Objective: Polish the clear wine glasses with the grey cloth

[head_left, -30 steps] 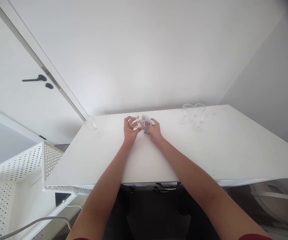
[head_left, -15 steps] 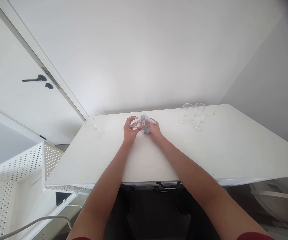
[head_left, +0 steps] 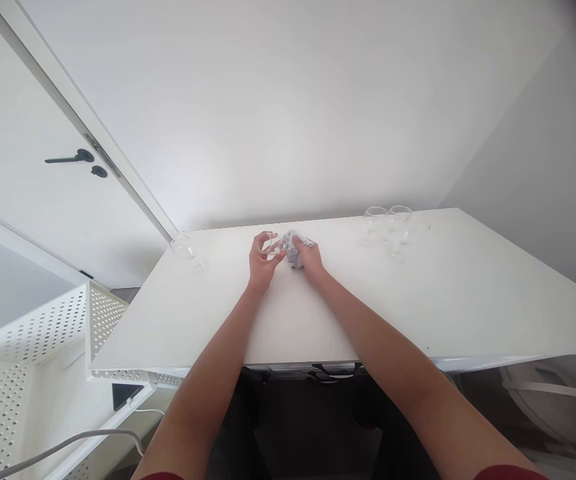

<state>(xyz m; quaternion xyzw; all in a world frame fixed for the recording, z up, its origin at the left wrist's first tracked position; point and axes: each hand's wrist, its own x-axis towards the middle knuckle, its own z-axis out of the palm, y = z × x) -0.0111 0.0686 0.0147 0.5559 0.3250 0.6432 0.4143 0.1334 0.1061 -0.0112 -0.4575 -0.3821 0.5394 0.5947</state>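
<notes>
My left hand is curled around a clear glass above the far part of the white table. Right beside it, my right hand grips a crumpled pale grey cloth that is pressed against the glass. Both arms reach forward from the near edge.
One clear stemmed glass stands at the table's far left corner. A group of several clear glasses stands at the far right. A white door with a dark handle is on the left, with a perforated white shelf below it.
The cloth and my right hand have shifted slightly against the glass; my left hand keeps its hold. Everything else is as before.
</notes>
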